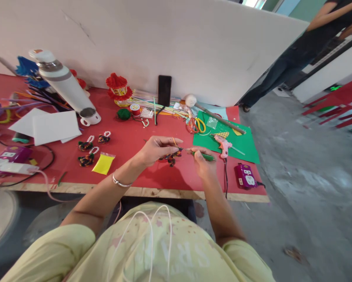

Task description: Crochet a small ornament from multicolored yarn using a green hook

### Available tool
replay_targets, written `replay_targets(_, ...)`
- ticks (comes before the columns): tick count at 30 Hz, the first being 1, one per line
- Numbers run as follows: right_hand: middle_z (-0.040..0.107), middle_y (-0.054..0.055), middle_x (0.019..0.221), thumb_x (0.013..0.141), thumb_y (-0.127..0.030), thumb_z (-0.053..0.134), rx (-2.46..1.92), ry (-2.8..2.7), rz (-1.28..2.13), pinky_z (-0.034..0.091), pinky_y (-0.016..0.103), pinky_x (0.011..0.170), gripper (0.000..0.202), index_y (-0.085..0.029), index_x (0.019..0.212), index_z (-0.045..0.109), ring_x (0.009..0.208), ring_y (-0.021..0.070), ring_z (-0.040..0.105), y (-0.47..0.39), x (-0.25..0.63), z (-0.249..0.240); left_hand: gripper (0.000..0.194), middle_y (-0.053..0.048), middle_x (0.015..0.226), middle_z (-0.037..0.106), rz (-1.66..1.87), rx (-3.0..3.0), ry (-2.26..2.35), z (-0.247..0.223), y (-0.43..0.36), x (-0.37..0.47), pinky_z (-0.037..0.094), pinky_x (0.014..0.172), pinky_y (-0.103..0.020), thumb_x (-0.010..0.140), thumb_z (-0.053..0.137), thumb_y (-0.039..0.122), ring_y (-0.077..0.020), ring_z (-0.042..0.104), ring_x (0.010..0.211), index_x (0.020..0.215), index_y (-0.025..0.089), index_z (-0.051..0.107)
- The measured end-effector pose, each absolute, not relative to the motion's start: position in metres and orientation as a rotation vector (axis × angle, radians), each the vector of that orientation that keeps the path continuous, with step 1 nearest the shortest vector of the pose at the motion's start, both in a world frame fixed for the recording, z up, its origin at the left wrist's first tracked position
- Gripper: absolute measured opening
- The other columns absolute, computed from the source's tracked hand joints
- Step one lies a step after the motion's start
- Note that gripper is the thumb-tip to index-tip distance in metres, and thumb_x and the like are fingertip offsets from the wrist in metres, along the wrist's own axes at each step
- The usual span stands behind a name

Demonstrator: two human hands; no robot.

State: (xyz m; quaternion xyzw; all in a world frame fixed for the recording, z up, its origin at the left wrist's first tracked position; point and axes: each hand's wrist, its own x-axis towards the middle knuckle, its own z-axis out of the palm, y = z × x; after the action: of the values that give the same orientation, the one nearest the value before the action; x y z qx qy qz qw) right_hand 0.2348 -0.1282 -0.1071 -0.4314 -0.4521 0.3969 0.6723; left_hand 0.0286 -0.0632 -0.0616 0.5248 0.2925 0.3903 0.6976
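Left of the glue gun (224, 146), my left hand (155, 152) pinches the yarn piece (171, 159) between thumb and fingertips. My right hand (205, 166), nearer the gun, is closed around the green tool (207, 157), which lies crosswise, its tip pointing left at the yarn piece's near end; whether they touch, I can't tell.

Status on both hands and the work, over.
Left hand pinching dark multicolored piece. Right hand gripping green-handled tool, tip toward piece. Pink glue gun off right, clear.
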Motion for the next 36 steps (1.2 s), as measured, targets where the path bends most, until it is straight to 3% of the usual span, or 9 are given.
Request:
replay_targets(11,0.085,0.001,0.091,0.086,-0.051,0.080,-1.072,-1.124,0.771,0.063,0.044,0.091,0.020,-0.031,0.089,0.084,0.090,0.0253,0.080,-0.1286,0.2383,-0.1078,0.036,-0.009,0.088,0.084,0.964,1.308,0.712,-0.0697,-0.0611,0.0297,0.061,0.072,-0.028,0.073,0.091,0.025,-0.0159,0.075,0.073,0.107,0.015,0.085)
replay_targets(36,0.085,-0.001,0.088,0.089,-0.044,0.079,-1.031,-1.162,0.795,0.060,0.040,0.088,0.012,-0.033,0.088,0.083,0.088,0.0221,0.078,-0.1285,0.2402,-0.1067,0.032,-0.008,0.086,0.083,0.944,1.269,0.694,-0.0693,-0.0618,0.0316,0.060,0.075,-0.030,0.073,0.092,0.030,-0.0170,0.076,0.075,0.102,0.016,0.086)
